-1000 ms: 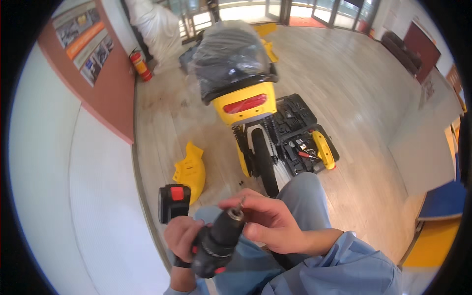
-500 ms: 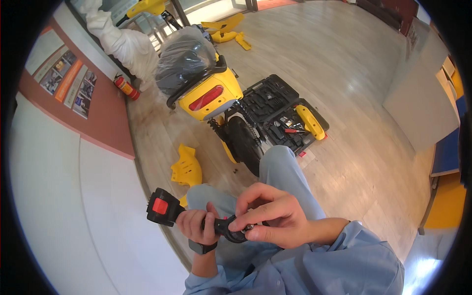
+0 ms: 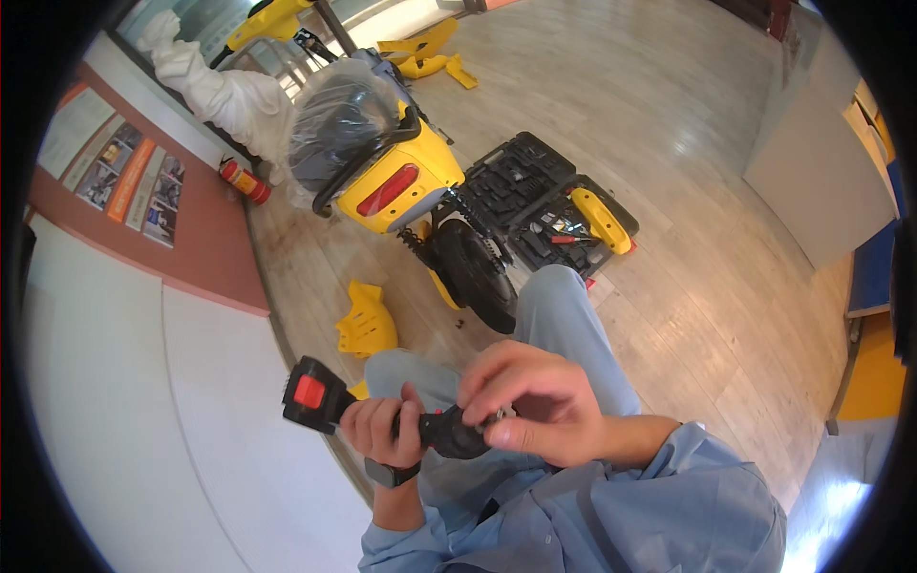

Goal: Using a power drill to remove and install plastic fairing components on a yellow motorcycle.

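Left hand gripping black drill, right hand pinching its chuck, yellow scooter, open tool case beyond knees

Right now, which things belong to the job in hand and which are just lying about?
In hand:
left hand gripping the drill
right hand closed over the drill's front end

Lying about:
scooter
open tool case
yellow panel on the floor
fire extinguisher by the wall

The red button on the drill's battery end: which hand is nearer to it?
Left. The left hand wraps the drill handle right beside the red button; the right hand grips the front end, farther away.
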Available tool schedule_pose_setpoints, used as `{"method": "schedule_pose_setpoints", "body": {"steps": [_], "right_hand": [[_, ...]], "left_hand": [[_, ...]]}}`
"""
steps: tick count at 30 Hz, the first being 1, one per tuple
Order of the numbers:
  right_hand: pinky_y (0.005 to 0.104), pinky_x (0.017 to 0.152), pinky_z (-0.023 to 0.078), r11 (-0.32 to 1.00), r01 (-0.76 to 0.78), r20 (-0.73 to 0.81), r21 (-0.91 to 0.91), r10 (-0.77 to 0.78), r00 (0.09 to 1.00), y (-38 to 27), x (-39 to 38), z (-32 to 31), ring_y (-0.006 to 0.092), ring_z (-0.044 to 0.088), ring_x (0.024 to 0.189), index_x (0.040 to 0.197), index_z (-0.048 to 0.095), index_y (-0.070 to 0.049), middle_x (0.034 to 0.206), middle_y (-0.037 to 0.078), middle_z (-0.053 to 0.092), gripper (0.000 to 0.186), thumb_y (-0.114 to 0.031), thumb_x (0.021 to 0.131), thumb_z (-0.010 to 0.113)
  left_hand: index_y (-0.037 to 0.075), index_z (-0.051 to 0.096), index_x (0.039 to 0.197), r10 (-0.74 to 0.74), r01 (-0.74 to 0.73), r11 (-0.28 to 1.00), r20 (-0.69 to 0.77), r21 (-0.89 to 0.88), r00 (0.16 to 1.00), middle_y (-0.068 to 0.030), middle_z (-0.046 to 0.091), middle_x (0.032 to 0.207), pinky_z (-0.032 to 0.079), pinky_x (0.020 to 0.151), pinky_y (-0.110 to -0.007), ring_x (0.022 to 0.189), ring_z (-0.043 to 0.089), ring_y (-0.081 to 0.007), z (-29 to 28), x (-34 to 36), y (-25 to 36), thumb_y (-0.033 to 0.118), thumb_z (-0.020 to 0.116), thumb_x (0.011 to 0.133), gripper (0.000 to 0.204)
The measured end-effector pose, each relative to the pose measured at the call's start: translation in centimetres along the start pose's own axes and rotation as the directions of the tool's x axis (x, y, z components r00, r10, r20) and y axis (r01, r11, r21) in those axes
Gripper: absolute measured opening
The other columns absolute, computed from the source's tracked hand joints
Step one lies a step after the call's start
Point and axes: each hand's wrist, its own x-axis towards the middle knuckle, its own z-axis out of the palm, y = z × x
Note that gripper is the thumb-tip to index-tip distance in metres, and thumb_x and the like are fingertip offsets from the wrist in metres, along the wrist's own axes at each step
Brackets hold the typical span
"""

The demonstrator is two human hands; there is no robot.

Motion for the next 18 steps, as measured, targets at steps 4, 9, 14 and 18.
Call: {"method": "schedule_pose_setpoints", "body": {"steps": [4,9,14,18], "right_hand": [[0.0337,0.085,0.049,0.920,-0.323,-0.181,0.222,0.365,0.913,1.5,0.0,-0.4,0.0196,0.061,0.091,0.092,0.054,-0.003,0.096,0.013,0.063,0.021,-0.014,0.086,0.070],[0.0300,0.071,0.047,0.818,-0.450,-0.292,0.359,0.556,0.778,4.2,0.6,-3.2,0.0170,0.060,0.072,0.081,0.048,-0.008,0.068,0.004,0.055,0.019,-0.009,0.082,0.067],[0.0339,0.076,0.045,0.730,-0.434,0.028,0.528,0.497,0.868,4.9,1.0,-4.3,0.0196,0.058,0.072,0.079,0.048,-0.011,0.062,0.002,0.051,0.026,-0.022,0.080,0.071],[0.0349,0.081,0.044,0.798,-0.339,0.096,0.499,0.339,0.936,4.4,1.9,-4.9,0.0204,0.057,0.087,0.085,0.051,-0.009,0.082,0.006,0.058,0.034,-0.035,0.082,0.074]], "left_hand": [[0.014,0.067,0.098,-0.027,0.044,0.996,0.190,-0.083,0.981,-0.0009,0.064,0.083,0.044,0.070,-0.034,0.073,0.061,-0.0185,0.9,0.5,1.2,0.005,0.069,0.075,0.024],[0.010,0.067,0.103,-0.015,0.068,0.985,0.312,-0.161,0.950,-0.0031,0.065,0.082,0.045,0.068,-0.032,0.071,0.063,-0.0199,2.9,-0.5,1.9,0.011,0.061,0.074,0.030],[0.006,0.066,0.096,-0.206,0.395,0.773,0.392,-0.497,0.897,-0.0091,0.064,0.080,0.048,0.063,-0.037,0.071,0.064,-0.0277,4.7,-3.1,3.0,0.010,0.064,0.072,0.025],[0.004,0.065,0.088,-0.257,0.564,0.616,0.536,-0.551,0.804,-0.0122,0.063,0.077,0.049,0.060,-0.037,0.070,0.064,-0.0320,5.1,-3.6,2.8,0.011,0.065,0.076,0.015]]}}
